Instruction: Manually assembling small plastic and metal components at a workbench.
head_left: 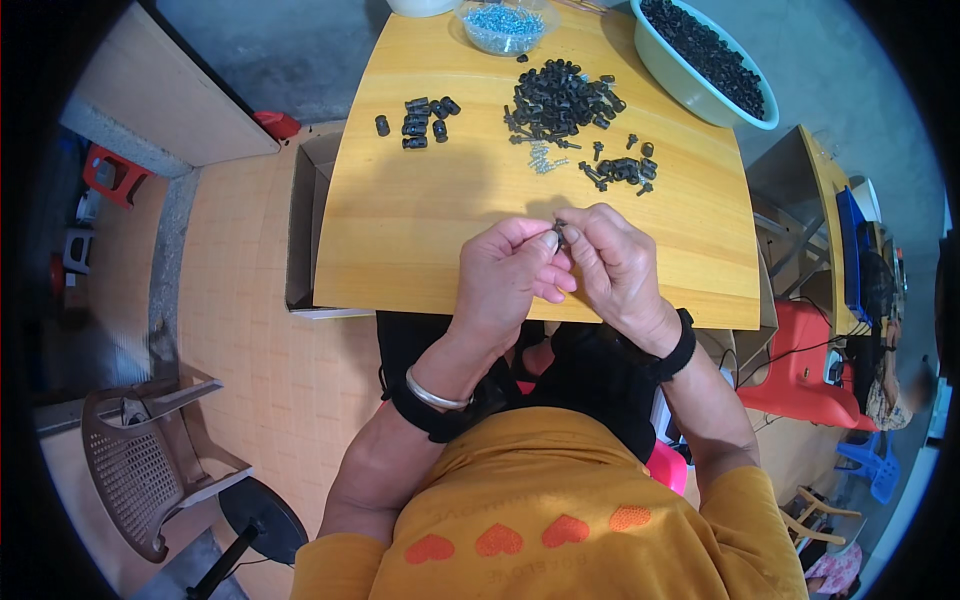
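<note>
Both hands meet above the near part of the wooden table (pixel 400 240), fingertips together. Pinched between them is a small black plastic piece (pixel 560 232), mostly covered by the fingers. My left hand (pixel 508 268) closes on it with thumb and index finger, the other fingers curled below. My right hand (pixel 615 255) grips its other side with thumb and forefinger. Beyond the hands lie a small group of black plunger-like pieces (pixel 625 172), a few loose metal springs (pixel 544 157) and a larger heap of black plastic pieces (pixel 565 98). Several black barrel-shaped pieces (pixel 414 130) lie at the left.
A clear bowl of springs (pixel 505 25) stands at the far edge, and a light-blue basin (pixel 690 95) full of black pieces at the far right. Cardboard boxes (pixel 300 230) flank the table. A red chair (pixel 800 365) is at right, a brown chair (pixel 135 465) at lower left.
</note>
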